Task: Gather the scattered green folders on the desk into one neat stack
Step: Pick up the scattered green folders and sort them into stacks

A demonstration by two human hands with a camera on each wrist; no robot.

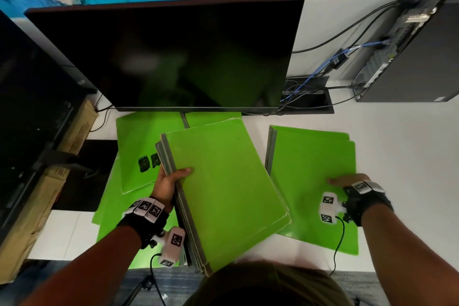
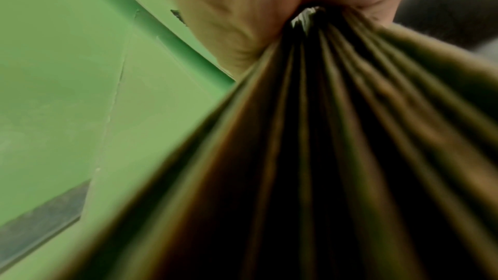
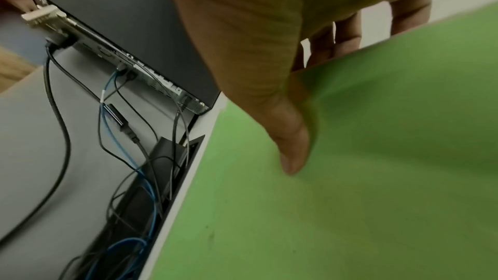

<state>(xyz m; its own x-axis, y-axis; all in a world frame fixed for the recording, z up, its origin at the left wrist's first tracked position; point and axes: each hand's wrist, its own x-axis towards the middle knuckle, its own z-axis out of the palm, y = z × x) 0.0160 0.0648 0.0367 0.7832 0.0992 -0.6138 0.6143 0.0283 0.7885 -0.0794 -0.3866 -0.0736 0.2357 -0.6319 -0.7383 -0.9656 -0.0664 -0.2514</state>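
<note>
Head view showed the left hand (image 1: 166, 182) gripping a bundle of flat green card folders (image 1: 223, 181) by its spine above the white desk (image 1: 397, 131); the right hand (image 1: 347, 181) pinched the edge of another green folder pile (image 1: 310, 156) lying there.

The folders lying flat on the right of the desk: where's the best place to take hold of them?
Probably the right-hand open edge, from the right: the right hand already has its thumb on top of the right folders and fingers curled under that edge. The bundle held by the left hand overlaps their left side.
</note>
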